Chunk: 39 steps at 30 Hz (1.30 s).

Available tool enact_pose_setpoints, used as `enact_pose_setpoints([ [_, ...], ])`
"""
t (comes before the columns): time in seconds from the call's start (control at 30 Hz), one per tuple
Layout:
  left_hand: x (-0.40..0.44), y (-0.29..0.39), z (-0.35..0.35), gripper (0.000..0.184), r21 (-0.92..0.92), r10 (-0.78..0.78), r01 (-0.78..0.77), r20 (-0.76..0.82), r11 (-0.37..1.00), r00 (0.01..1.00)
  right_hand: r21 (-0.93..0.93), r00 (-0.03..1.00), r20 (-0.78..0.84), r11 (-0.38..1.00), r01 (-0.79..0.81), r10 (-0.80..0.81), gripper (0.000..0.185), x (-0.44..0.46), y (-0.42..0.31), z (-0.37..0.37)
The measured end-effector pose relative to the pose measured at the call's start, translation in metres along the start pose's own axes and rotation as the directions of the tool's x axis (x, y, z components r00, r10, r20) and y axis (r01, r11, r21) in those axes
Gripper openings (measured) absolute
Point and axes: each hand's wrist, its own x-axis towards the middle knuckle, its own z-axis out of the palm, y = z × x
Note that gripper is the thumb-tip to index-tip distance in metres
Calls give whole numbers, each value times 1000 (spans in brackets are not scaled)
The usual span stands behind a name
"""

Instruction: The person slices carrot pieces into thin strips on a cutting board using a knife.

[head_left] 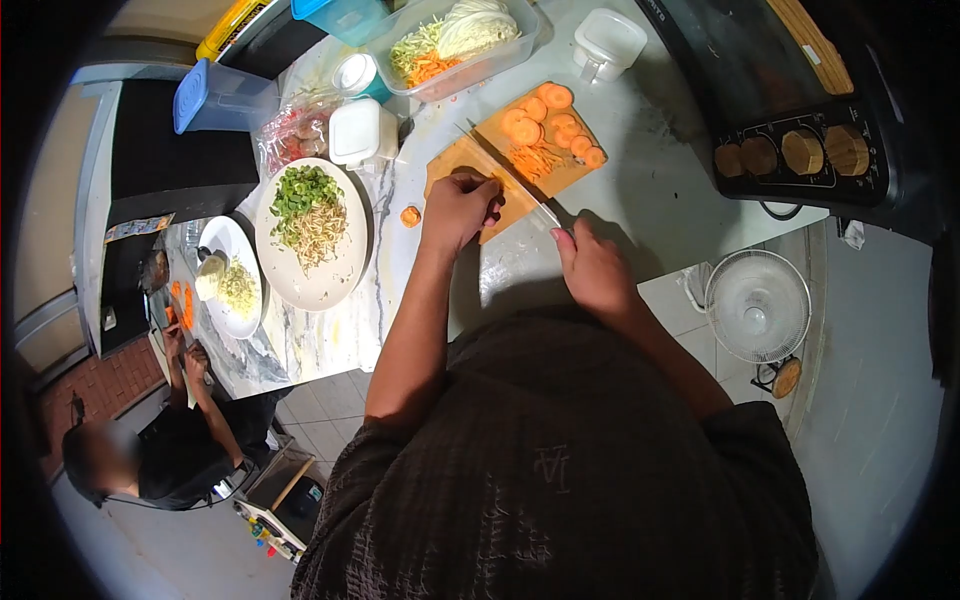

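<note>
My right hand [592, 262] grips a kitchen knife [515, 185], its blade lying slantwise across the wooden cutting board [448, 160]. On the near side of the blade, my left hand [462, 212] is closed with its fingers curled down on the board. A bit of orange carrot shows at its fingertips, mostly hidden by the hand. Beyond the blade lie round carrot slices [525, 131] and a small heap of carrot strips [534, 160]. A carrot end [410, 216] rests on the counter to the left of the board.
A clear tub [527, 40] of cabbage and shredded carrot stands behind. Left are a plate [320, 292] of chopped greens and sprouts, and a white lidded container [362, 132]. An oven [800, 120] stands right. At far left, another person [190, 450] works with carrots.
</note>
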Motion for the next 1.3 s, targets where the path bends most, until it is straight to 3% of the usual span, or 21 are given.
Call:
enact_pose_setpoints([
  [0.23, -1, 0, -3, 20, -63, -18, 19, 18, 998, 1000, 26, 1000, 12, 999, 22, -23, 44, 2, 2, 6],
  [0.5, -1, -9, 0, 23, 40, 27, -25, -43, 999, 999, 58, 999, 16, 997, 46, -47, 45, 1, 5, 4],
  [0.8, -2, -7, 2, 24, -14, 18, -19, -39, 1000, 999, 82, 996, 59, 995, 60, -65, 46, 3, 12, 1],
  [1.3, -2, -15, 6, 16, -56, 132, -139, -120, 989, 984, 83, 988, 149, 996, 27, -39, 44, 2, 5, -6],
])
